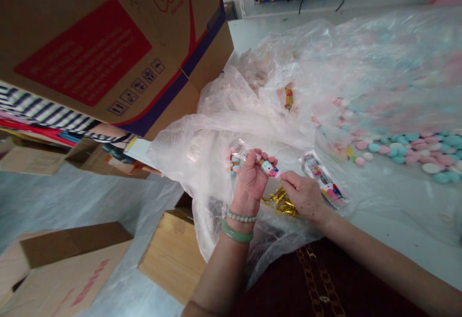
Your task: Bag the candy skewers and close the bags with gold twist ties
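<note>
My left hand (250, 179) is closed around a small clear packet of pastel candies (241, 155), with a pink and white piece (270, 168) sticking out toward the right. My right hand (305, 195) pinches at that protruding end, fingers together. Below the two hands lies a bunch of gold twist ties (282, 202). A filled clear packet with colourful contents (325, 179) lies on the plastic just right of my right hand. Two bead bracelets circle my left wrist.
A large crumpled clear plastic sheet (252, 110) covers the table, with several pink, blue and white round candies (407, 151) spread at right. A big cardboard box (108, 42) looms at upper left. Smaller cartons (68, 264) and a wooden block (173, 254) sit below on the floor.
</note>
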A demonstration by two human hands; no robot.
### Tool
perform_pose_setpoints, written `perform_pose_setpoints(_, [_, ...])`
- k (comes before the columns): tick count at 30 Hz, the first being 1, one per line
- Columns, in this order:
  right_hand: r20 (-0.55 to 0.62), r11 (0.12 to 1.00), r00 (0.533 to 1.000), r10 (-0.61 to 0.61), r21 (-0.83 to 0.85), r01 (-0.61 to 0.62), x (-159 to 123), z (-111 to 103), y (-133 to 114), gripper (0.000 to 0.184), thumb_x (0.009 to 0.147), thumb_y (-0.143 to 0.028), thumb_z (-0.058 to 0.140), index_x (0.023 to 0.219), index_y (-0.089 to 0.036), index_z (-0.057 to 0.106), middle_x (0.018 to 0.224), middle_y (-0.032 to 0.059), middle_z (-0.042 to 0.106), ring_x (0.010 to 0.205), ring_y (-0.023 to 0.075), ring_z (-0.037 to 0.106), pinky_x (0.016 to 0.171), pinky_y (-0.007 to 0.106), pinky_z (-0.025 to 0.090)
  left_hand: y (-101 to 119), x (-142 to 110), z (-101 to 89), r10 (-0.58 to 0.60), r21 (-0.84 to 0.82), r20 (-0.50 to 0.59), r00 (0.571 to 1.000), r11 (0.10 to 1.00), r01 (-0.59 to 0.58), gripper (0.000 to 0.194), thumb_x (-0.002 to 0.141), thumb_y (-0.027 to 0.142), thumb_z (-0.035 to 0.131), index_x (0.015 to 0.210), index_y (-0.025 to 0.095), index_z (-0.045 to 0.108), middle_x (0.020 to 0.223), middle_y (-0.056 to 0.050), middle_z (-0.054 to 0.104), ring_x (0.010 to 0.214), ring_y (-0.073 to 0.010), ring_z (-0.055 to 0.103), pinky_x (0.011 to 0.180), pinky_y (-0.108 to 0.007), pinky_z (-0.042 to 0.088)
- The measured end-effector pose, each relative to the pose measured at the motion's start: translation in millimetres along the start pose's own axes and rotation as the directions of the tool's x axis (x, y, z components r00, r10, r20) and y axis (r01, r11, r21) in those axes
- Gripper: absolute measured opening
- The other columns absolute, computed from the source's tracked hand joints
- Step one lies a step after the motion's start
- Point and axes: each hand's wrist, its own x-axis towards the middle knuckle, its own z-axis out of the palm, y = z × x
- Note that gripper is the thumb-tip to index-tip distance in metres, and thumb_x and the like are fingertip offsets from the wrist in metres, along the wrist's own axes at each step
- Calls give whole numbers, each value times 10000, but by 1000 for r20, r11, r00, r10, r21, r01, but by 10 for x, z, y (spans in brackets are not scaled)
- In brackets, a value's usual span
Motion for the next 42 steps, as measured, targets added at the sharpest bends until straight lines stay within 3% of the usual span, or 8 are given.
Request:
perform_pose_setpoints(4, [-26,999,998,-49,-6,49,1,27,-45,288,894,-336,437,848,-196,685,660,45,644,602,178,563,581,291,304,-104,-29,31,11,5,-15,1000,1000,-11,151,836,287,647,772,185,556,661,26,563,609,-147,618,620,-288,489])
perform_pose_setpoints(7, [45,939,996,71,334,-82,23,45,-88,214,849,-329,497,798,-201,662,591,3,593,548,142,519,544,263,318,-103,-37,26,-66,-50,-33,997,997,64,152,872,298,598,775,185,569,656,20,568,606,-141,609,675,-312,514])
perform_pose_setpoints(10, [269,640,939,215,688,-344,63,42,-78,158,791,-335,573,727,-195,610,431,-68,425,398,87,356,425,231,228,-37,-6,-9,-141,-51,-59,988,989,138,185,869,315,604,752,177,565,664,9,584,640,-155,631,744,-356,538])
perform_pose_setpoints(13, [456,350,860,228,786,-510,106,0,-21,174,724,-332,663,707,-185,573,379,-108,351,331,51,227,365,221,128,23,64,-73,-121,5,-143,982,992,123,135,804,212,660,734,174,550,617,23,577,637,-161,646,738,-348,547])
perform_pose_setpoints(16, [602,195,785,144,761,-619,131,-39,33,197,693,-308,706,736,-176,567,380,-121,361,311,31,195,343,206,111,36,135,-133,-61,44,-210,976,996,72,131,773,160,657,724,169,535,542,44,532,571,-146,625,684,-313,544])
perform_pose_setpoints(19, [651,120,751,109,741,-660,137,-30,67,208,668,-282,717,737,-171,555,391,-119,384,311,22,204,337,188,107,29,166,-153,-17,47,-253,967,998,30,120,776,158,634,735,165,521,571,38,551,573,-144,626,676,-315,544])
perform_pose_setpoints(34, [739,62,670,64,667,-742,140,-14,179,223,666,-262,713,780,-175,542,370,-140,359,301,17,171,344,187,85,42,69,-89,-166,267,-175,971,941,209,135,881,223,556,771,144,552,650,-23,610,596,-169,655,595,-299,544])
perform_pose_setpoints(42, [689,248,717,111,679,-691,148,-54,176,215,698,-314,705,769,-160,572,355,-122,376,300,28,228,344,198,96,118,129,-211,-217,398,-259,941,864,309,147,874,267,591,824,132,562,716,-88,691,546,-183,663,493,-268,522])
